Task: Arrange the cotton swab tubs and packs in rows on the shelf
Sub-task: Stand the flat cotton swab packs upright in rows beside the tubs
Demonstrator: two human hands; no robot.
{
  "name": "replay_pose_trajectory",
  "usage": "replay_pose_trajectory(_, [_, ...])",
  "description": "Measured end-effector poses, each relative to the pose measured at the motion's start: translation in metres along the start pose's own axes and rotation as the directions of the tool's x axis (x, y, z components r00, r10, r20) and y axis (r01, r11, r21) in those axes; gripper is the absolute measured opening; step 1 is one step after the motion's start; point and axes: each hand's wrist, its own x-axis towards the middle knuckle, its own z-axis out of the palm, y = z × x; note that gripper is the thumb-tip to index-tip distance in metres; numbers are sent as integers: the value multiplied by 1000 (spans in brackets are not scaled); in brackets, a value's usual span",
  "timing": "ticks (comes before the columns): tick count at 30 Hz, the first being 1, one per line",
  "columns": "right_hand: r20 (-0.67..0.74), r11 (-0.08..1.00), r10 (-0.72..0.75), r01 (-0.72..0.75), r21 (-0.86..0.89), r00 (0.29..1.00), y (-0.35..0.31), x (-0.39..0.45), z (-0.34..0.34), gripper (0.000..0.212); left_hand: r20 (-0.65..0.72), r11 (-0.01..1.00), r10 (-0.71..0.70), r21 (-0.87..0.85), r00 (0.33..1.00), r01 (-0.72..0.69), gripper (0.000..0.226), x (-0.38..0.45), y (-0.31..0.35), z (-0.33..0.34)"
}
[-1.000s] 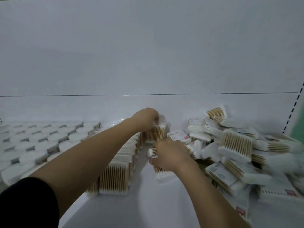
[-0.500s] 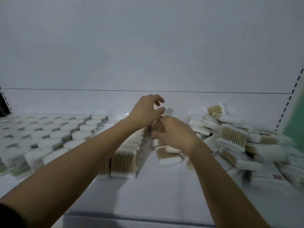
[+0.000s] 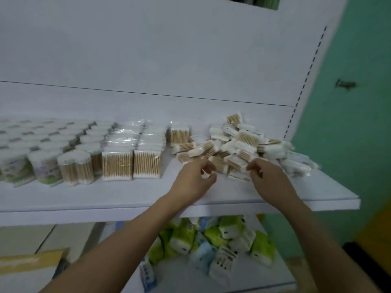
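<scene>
On the white shelf (image 3: 127,199), round cotton swab tubs (image 3: 75,166) stand in rows at the left. Square swab packs (image 3: 132,163) stand in two rows beside them. One pack (image 3: 179,134) stands upright alone at the back, right of those rows. A loose heap of swab packs (image 3: 239,142) lies at the right. My left hand (image 3: 194,178) hovers at the heap's near left edge, fingers curled apart, holding nothing. My right hand (image 3: 268,178) sits at the heap's near right edge, fingers bent, nothing visibly gripped.
A lower shelf (image 3: 243,280) holds a jumble of green, blue and white packets (image 3: 211,240). A green wall (image 3: 349,123) bounds the right side. The shelf's white back panel (image 3: 148,49) rises behind. A yellow-and-white box (image 3: 27,269) sits at the lower left.
Both hands have pulled back from the rear of the shelf to the heap's near edge. The pack they were handling now stands alone at the back. The camera has drawn back and tilted down.
</scene>
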Motion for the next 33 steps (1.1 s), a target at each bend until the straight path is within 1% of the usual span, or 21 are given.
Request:
replay_pose_trajectory(2, [18, 995, 37, -35, -98, 999, 29, -6, 3, 21, 8, 999, -39, -7, 999, 39, 19, -4, 9, 13])
replay_pose_trajectory(4, [55, 986, 32, -23, -166, 998, 51, -10, 12, 22, 16, 997, -76, -10, 997, 76, 28, -4, 18, 25])
replay_pose_trajectory(5, [50, 985, 9, 0, -171, 999, 58, -13, 18, 21, 23, 995, -97, -19, 995, 98, 34, -3, 23, 31])
replay_pose_trajectory(6, [17, 987, -25, 27, -161, 1000, 62, -15, 23, 23, 31, 992, -123, -34, 992, 124, 42, -1, 27, 38])
replay_pose_trajectory(8, [-82, 981, -112, 97, -169, 990, 67, -20, 32, 34, 21, 988, -149, -42, 989, 149, 54, 3, 35, 52])
replay_pose_trajectory(9, [-118, 972, -166, 142, -190, 979, 69, -23, 36, 40, 5, 988, -154, -3, 988, 154, 58, 4, 38, 61])
replay_pose_trajectory(10, [-139, 961, -209, 177, -214, 968, 70, -25, 38, 45, -11, 984, -162, 76, 987, 163, 64, 6, 41, 69])
replay_pose_trajectory(12, [-136, 950, -252, 218, -223, 958, 73, -25, 41, 46, -57, 947, -183, 256, 981, 192, 74, 8, 42, 82])
replay_pose_trajectory(13, [-147, 951, -260, 226, -212, 954, 75, -24, 41, 46, -94, 931, -197, 295, 976, 217, 77, 9, 42, 87])
replay_pose_trajectory(15, [-169, 958, -258, 229, -173, 951, 77, -23, 40, 43, -158, 907, -240, 314, 958, 279, 84, 13, 46, 96])
replay_pose_trajectory(17, [-146, 954, -266, 238, -185, 953, 79, -24, 39, 41, -185, 868, -283, 369, 941, 333, 89, 14, 53, 107])
replay_pose_trajectory(19, [-103, 955, -244, 220, -200, 964, 80, -27, 36, 42, -206, 838, -317, 396, 926, 375, 81, 15, 63, 115])
replay_pose_trajectory(20, [-78, 953, -247, 228, -200, 966, 80, -27, 35, 42, -229, 843, -326, 369, 917, 391, 74, 16, 68, 116])
replay_pose_trajectory(23, [-79, 947, -300, 287, -147, 951, 84, -24, 32, 39, -291, 894, -335, 202, 896, 400, 56, 12, 82, 103])
replay_pose_trajectory(25, [-100, 959, -284, 284, -20, 954, 85, -23, 27, 29, -316, 905, -338, 148, 886, 398, 42, 5, 89, 90])
replay_pose_trajectory(26, [-89, 961, -265, 271, 61, 960, 84, -24, 24, 27, -325, 908, -342, 129, 882, 399, 35, 0, 92, 82])
replay_pose_trajectory(27, [-78, 949, -263, 273, 159, 962, 84, -24, 21, 30, -323, 911, -347, 108, 881, 398, 28, -6, 96, 73])
replay_pose_trajectory(28, [-74, 919, -293, 302, 255, 953, 82, -25, 18, 36, -307, 915, -350, 88, 885, 393, 22, -10, 98, 65])
replay_pose_trajectory(30, [-58, 829, -391, 379, 411, 918, 77, -24, 10, 49, -233, 928, -335, 88, 913, 363, 16, -13, 103, 50])
replay_pose_trajectory(31, [-33, 789, -427, 390, 475, 904, 75, -23, 7, 53, -185, 933, -326, 97, 927, 348, 16, -13, 107, 45])
replay_pose_trajectory(33, [37, 750, -454, 359, 556, 890, 70, -23, -1, 53, -92, 942, -317, 86, 944, 325, 16, -14, 116, 41])
